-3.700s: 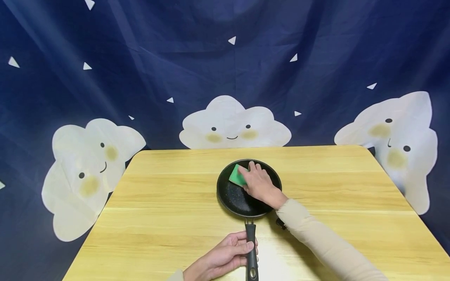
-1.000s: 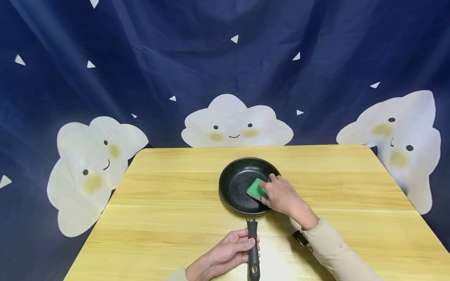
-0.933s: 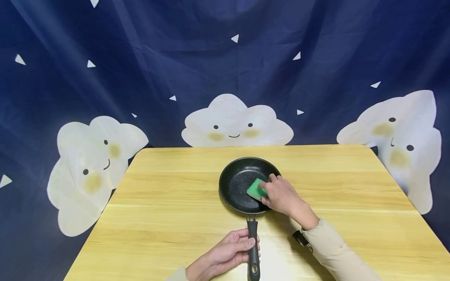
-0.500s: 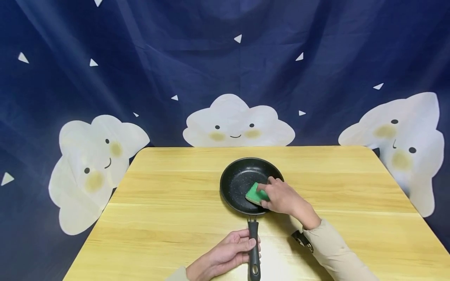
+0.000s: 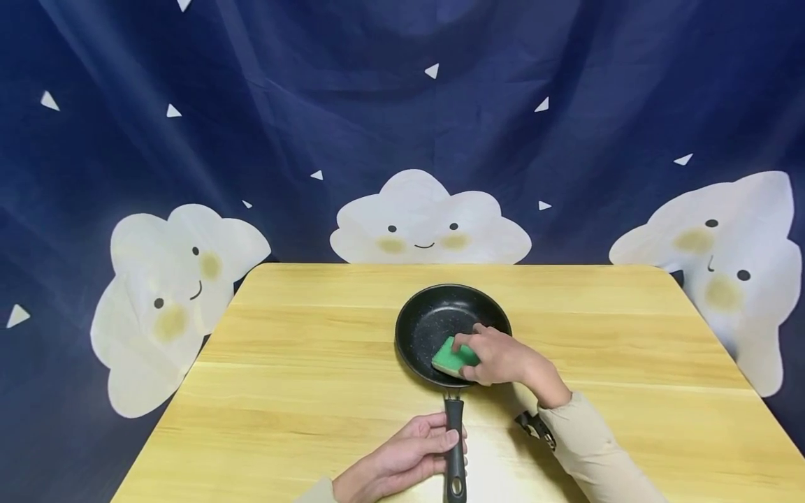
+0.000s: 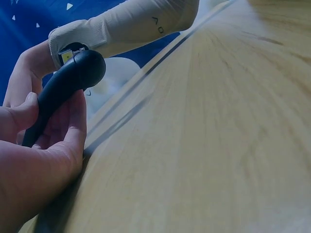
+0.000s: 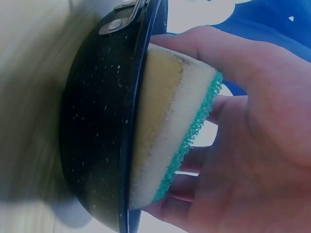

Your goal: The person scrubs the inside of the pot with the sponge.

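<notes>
A black speckled frying pan (image 5: 428, 325) is on the wooden table, its handle (image 5: 454, 447) toward me. My left hand (image 5: 405, 454) grips that handle, thumb on top; the left wrist view shows the handle's rounded end (image 6: 87, 70) sticking out past the fingers. With my right hand (image 5: 503, 356) I hold a sponge (image 5: 451, 360) inside the pan, at its near part by the handle side. Seen from the right wrist, the sponge (image 7: 170, 121) has a pale body and a green scrubbing face turned toward the palm; fingers and thumb pinch its ends. The pan's rim hides its lower part.
The light wooden table (image 5: 283, 391) spreads around the pan. Behind it hangs a dark blue curtain (image 5: 377, 91) with white clouds and triangles. A black wrist device (image 5: 534, 427) sits under the right sleeve (image 5: 591, 447).
Earlier the sponge was at the pan's far left side; it then came to the middle right, and now lies nearer the handle. My left hand keeps its hold. The head view has shifted slightly.
</notes>
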### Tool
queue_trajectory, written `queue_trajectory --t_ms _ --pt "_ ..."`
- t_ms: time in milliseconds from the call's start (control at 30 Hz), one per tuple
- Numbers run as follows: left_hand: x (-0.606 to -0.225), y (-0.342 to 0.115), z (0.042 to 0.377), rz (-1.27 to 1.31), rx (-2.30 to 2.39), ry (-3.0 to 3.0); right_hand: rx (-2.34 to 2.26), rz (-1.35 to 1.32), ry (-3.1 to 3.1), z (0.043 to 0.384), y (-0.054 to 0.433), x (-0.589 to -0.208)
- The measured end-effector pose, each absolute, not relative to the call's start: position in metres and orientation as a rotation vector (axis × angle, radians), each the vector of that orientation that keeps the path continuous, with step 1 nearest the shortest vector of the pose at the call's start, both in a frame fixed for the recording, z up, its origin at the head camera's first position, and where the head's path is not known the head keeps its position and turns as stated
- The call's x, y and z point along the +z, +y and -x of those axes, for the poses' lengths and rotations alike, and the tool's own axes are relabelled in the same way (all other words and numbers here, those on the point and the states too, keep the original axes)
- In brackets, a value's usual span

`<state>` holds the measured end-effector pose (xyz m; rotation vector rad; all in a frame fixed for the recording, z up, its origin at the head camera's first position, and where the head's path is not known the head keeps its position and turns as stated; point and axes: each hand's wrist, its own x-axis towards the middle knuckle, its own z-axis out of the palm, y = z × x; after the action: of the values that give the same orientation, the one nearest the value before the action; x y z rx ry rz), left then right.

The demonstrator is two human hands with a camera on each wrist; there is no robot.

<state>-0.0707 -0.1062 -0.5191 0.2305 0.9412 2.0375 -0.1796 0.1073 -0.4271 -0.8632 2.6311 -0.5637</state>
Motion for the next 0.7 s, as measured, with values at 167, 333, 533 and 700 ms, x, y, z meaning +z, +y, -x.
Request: queue_trajectory --t_ms 167,333,533,700 --pt "-0.518 -0.106 0.071 -0.233 2.031 0.945 -0.639 0.896 2.565 0.182 0.103 -0.430" --pt "-0.518 -0.107 0.071 -0.211 2.027 0.941 -0.674 0.908 2.527 0.183 0.099 -0.433" --pt "-0.518 -0.108 0.071 -0.209 2.036 0.937 -0.700 0.916 2.526 0.185 0.092 -0.434" --pt "-0.518 -0.108 0.071 -0.217 2.035 0.935 -0.724 0.916 2.519 0.186 0.088 -0.436"
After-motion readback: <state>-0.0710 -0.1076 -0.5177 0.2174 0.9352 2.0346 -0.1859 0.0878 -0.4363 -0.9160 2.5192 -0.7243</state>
